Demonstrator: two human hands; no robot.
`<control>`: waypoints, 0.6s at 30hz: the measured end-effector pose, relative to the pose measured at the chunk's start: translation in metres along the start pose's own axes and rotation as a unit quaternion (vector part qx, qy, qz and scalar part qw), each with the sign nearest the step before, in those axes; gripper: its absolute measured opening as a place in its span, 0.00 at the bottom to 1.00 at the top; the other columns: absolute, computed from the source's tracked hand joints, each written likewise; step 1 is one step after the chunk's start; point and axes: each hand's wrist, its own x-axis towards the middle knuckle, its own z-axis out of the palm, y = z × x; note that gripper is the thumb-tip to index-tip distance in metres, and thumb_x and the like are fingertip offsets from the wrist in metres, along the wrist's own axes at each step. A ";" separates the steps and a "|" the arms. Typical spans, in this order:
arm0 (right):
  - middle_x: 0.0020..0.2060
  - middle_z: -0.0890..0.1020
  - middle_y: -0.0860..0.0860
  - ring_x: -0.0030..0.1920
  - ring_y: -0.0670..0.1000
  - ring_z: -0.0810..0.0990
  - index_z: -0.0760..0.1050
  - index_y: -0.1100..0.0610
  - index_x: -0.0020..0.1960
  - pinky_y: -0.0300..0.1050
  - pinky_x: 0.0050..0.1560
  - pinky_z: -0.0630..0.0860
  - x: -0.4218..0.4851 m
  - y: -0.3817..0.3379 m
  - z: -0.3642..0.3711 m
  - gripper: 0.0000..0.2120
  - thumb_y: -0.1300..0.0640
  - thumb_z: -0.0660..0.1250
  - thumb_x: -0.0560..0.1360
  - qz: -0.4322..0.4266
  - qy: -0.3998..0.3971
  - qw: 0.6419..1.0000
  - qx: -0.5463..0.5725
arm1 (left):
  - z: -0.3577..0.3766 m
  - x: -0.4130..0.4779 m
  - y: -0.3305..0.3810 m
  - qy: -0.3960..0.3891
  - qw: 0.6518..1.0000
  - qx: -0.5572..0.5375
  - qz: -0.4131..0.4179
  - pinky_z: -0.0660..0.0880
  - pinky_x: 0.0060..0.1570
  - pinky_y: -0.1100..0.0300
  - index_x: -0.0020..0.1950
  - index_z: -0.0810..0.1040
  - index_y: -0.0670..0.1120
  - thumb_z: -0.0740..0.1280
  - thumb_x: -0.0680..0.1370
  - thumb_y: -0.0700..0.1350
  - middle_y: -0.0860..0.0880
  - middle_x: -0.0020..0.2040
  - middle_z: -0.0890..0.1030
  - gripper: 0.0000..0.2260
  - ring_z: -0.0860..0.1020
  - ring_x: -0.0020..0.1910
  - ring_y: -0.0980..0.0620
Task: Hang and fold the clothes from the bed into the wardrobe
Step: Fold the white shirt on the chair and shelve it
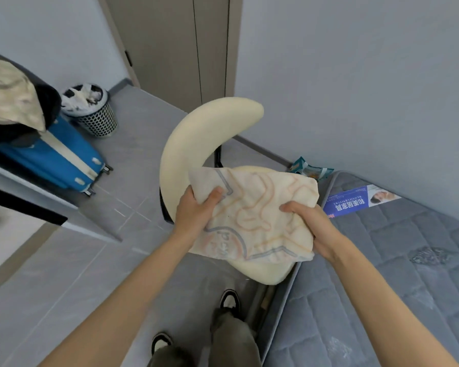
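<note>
A folded cream garment (257, 215) with pale orange and grey line print is held up in front of me, above a cream chair seat. My left hand (196, 210) grips its left edge, thumb on top. My right hand (310, 226) grips its right edge, fingers curled under the cloth. The bed's bare grey quilted mattress (382, 274) lies at the right. At the far left, a beige patterned garment (8, 94) and a dark one hang by the wardrobe's edge (37, 210).
A cream chair with a curved backrest (196, 133) stands right behind the garment. A blue suitcase (56, 154) and a mesh bin (93, 112) full of cloth stand on the tiled floor at the left. A blue label (355, 202) lies on the mattress. My feet are below.
</note>
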 end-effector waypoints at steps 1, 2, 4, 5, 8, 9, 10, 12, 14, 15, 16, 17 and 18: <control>0.51 0.85 0.55 0.51 0.55 0.84 0.79 0.54 0.57 0.53 0.51 0.80 -0.012 -0.005 0.009 0.22 0.56 0.75 0.63 -0.009 -0.008 1.000 -0.003 | -0.010 -0.010 0.005 0.018 0.999 0.010 0.025 0.70 0.41 0.72 0.57 0.73 0.52 0.70 0.75 0.55 0.63 0.46 0.77 0.14 0.75 0.44 0.67; 0.51 0.85 0.55 0.51 0.56 0.84 0.79 0.54 0.57 0.54 0.51 0.80 -0.023 -0.010 0.019 0.22 0.56 0.75 0.63 -0.019 -0.018 1.000 -0.004 | -0.022 -0.020 0.010 0.039 0.998 0.016 0.044 0.69 0.39 0.75 0.57 0.72 0.53 0.70 0.74 0.55 0.64 0.45 0.76 0.15 0.74 0.43 0.69; 0.51 0.85 0.56 0.52 0.57 0.84 0.78 0.55 0.58 0.55 0.52 0.79 -0.044 -0.020 0.042 0.22 0.55 0.75 0.64 -0.029 -0.040 0.999 -0.007 | -0.048 -0.037 0.017 0.076 0.995 0.017 0.066 0.69 0.40 0.72 0.56 0.71 0.54 0.70 0.74 0.56 0.65 0.45 0.75 0.15 0.73 0.43 0.70; 0.52 0.84 0.56 0.53 0.58 0.83 0.78 0.57 0.60 0.55 0.53 0.79 -0.054 -0.024 0.056 0.24 0.55 0.74 0.65 -0.031 -0.053 0.998 -0.008 | -0.064 -0.044 0.021 0.091 0.993 0.016 0.071 0.70 0.41 0.69 0.56 0.71 0.54 0.70 0.74 0.56 0.65 0.46 0.75 0.16 0.73 0.44 0.69; 0.53 0.84 0.57 0.54 0.59 0.83 0.77 0.58 0.61 0.57 0.56 0.78 -0.083 -0.033 0.108 0.25 0.55 0.74 0.65 -0.042 -0.093 0.995 -0.018 | -0.119 -0.065 0.028 0.115 0.990 0.008 0.080 0.69 0.39 0.70 0.56 0.71 0.55 0.70 0.73 0.57 0.64 0.46 0.76 0.15 0.73 0.43 0.70; 0.54 0.84 0.57 0.54 0.58 0.83 0.77 0.58 0.61 0.57 0.56 0.78 -0.093 -0.034 0.127 0.25 0.55 0.74 0.66 -0.052 -0.105 0.993 -0.024 | -0.139 -0.072 0.030 0.125 0.989 0.004 0.085 0.67 0.37 0.74 0.56 0.71 0.56 0.70 0.73 0.57 0.64 0.46 0.76 0.15 0.73 0.42 0.72; 0.54 0.84 0.56 0.54 0.58 0.83 0.77 0.57 0.61 0.56 0.56 0.78 -0.103 -0.034 0.147 0.24 0.55 0.73 0.66 -0.064 -0.117 0.991 -0.031 | -0.161 -0.081 0.031 0.139 0.986 0.002 0.090 0.67 0.36 0.75 0.56 0.70 0.56 0.70 0.73 0.57 0.64 0.46 0.75 0.16 0.72 0.41 0.73; 0.52 0.84 0.54 0.53 0.55 0.84 0.77 0.56 0.60 0.52 0.51 0.80 -0.122 -0.031 0.191 0.20 0.57 0.73 0.68 -0.082 -0.140 0.986 -0.043 | -0.208 -0.102 0.031 0.176 0.979 0.007 0.105 0.66 0.36 0.76 0.57 0.70 0.56 0.69 0.74 0.57 0.65 0.46 0.74 0.16 0.71 0.41 0.74; 0.51 0.85 0.54 0.51 0.54 0.84 0.77 0.56 0.58 0.49 0.47 0.81 -0.142 -0.026 0.238 0.16 0.59 0.72 0.71 -0.086 -0.169 0.980 -0.053 | -0.258 -0.126 0.028 0.213 0.970 0.011 0.116 0.67 0.37 0.75 0.57 0.72 0.54 0.69 0.74 0.58 0.65 0.45 0.75 0.16 0.73 0.41 0.72; 0.51 0.85 0.54 0.51 0.54 0.84 0.78 0.56 0.57 0.48 0.45 0.82 -0.152 -0.023 0.262 0.14 0.59 0.71 0.71 -0.084 -0.186 0.977 -0.059 | -0.283 -0.140 0.026 0.231 0.965 0.008 0.121 0.68 0.38 0.74 0.58 0.73 0.53 0.69 0.74 0.57 0.63 0.46 0.76 0.16 0.74 0.42 0.70; 0.51 0.85 0.54 0.50 0.54 0.84 0.78 0.56 0.57 0.48 0.45 0.82 -0.162 -0.019 0.286 0.14 0.59 0.72 0.71 -0.080 -0.204 0.973 -0.066 | -0.309 -0.155 0.024 0.248 0.961 0.005 0.126 0.70 0.41 0.71 0.59 0.74 0.52 0.69 0.74 0.57 0.62 0.48 0.77 0.17 0.76 0.44 0.68; 0.51 0.85 0.54 0.50 0.55 0.84 0.78 0.56 0.57 0.49 0.47 0.81 -0.172 -0.016 0.311 0.16 0.58 0.72 0.70 -0.075 -0.224 0.969 -0.075 | -0.335 -0.170 0.022 0.266 0.955 0.003 0.130 0.71 0.43 0.68 0.60 0.74 0.51 0.69 0.74 0.57 0.60 0.49 0.78 0.17 0.77 0.46 0.65; 0.51 0.85 0.54 0.51 0.55 0.84 0.78 0.56 0.58 0.51 0.49 0.81 -0.183 -0.013 0.336 0.18 0.57 0.73 0.69 -0.070 -0.243 0.964 -0.084 | -0.360 -0.186 0.021 0.284 0.949 -0.002 0.136 0.71 0.44 0.67 0.60 0.75 0.50 0.69 0.75 0.56 0.60 0.49 0.79 0.17 0.77 0.47 0.65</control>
